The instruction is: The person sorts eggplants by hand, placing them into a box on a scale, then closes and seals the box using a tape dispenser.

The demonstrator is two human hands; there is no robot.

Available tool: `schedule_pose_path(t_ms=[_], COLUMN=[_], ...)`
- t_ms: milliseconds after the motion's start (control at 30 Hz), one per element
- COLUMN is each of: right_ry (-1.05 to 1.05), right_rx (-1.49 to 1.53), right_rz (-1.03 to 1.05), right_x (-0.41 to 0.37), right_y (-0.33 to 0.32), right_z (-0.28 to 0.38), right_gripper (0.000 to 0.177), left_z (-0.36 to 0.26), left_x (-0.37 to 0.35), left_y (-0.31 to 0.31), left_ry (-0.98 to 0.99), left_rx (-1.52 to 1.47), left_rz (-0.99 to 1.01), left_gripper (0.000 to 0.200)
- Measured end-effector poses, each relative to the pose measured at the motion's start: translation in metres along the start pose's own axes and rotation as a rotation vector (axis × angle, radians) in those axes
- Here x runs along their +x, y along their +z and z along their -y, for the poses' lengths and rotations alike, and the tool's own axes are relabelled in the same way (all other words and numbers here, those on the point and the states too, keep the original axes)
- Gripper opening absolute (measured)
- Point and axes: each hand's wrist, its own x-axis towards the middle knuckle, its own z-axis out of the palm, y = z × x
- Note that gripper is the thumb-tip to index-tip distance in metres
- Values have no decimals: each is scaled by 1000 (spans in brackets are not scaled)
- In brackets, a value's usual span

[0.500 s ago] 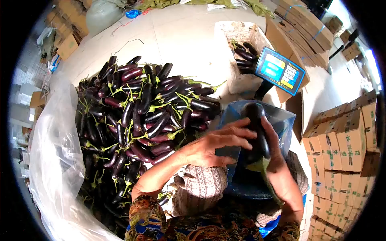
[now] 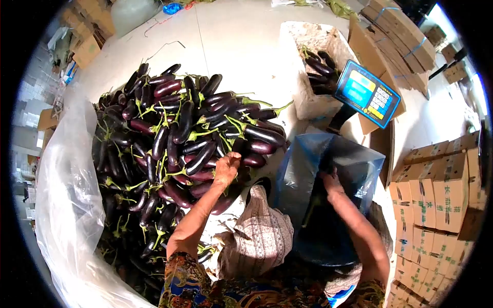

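Note:
My left hand is at the near right part of a large heap of dark purple eggplants. Its fingers are curled closed at the stem end of an eggplant. On the right, my right hand reaches down into a blue crate lined with a clear plastic bag. Its fingers are bent around a dark eggplant lying lengthwise there, with a greenish stem end toward me. Shadow hides much of the crate's inside and part of that grip.
A scale display on a post rises behind the crate. Beyond it stands a white foam box holding several eggplants. Stacked cartons line the right. Clear plastic sheeting borders the heap on the left. Patterned cloth covers my leg.
The eggplant held up between both hands has gone down into the lined crate with my right hand. My left hand has left it and moved left to the heap.

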Motion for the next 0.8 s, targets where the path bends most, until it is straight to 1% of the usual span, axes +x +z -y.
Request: schedule_pose_path(t_ms=[33,67,133,167,200,233,267,333,400,467,533,567,600,667,733,767,800], right_ry=[-53,-106,-306,-451,-488,-525,-561,-693,-653,-605,-582,-574,-568,-555,-538,-538,-538], right_rx=[-46,-92,-222,-301,-309,-317,-325,-695,-711,-741,-756,-766,-771,-780,-791,-794,-800], right_rz=[-33,-66,-95,-92,-106,-122,-137,-429,-448,-466,-472,-475,-483,-479,-482,-477,-469], right_x=[21,41,75,87,98,109,120,84,82,77,73,72,69,66,65,64,65], right_y=[1,1,-3,-10,-10,-11,-12,25,26,25,25,24,22,20,14,12,12], right_z=[-22,-44,-89,-114,-129,-145,-161,-140,-145,-142,-138,-137,-136,-133,-136,-137,-135], right_gripper=[67,70,73,73,73,72,72,73,75,74,74,74,74,74,73,73,73], left_z=[-6,-19,-6,-9,-14,-19,-24,-4,10,15,12,4,-8,-30,-49,-44,-46], left_x=[5,15,43,56,68,80,90,112,127,138,141,135,128,110,81,68,53], left_y=[1,1,14,18,23,31,38,57,71,72,70,66,60,53,43,40,31], left_ry=[5,-43,276,315,356,388,351,433,477,578,598,632,698,726,673,663,614], left_rx=[76,176,329,403,476,553,661,900,1080,1078,1069,1116,1077,1058,1067,1061,979], left_rz=[-45,-32,-143,-126,-105,-95,-49,-38,-10,21,88,85,101,91,89,31,22], left_gripper=[23,26,32,37,42,52,58,58,45,35,27,25,25,21,17,20,32])
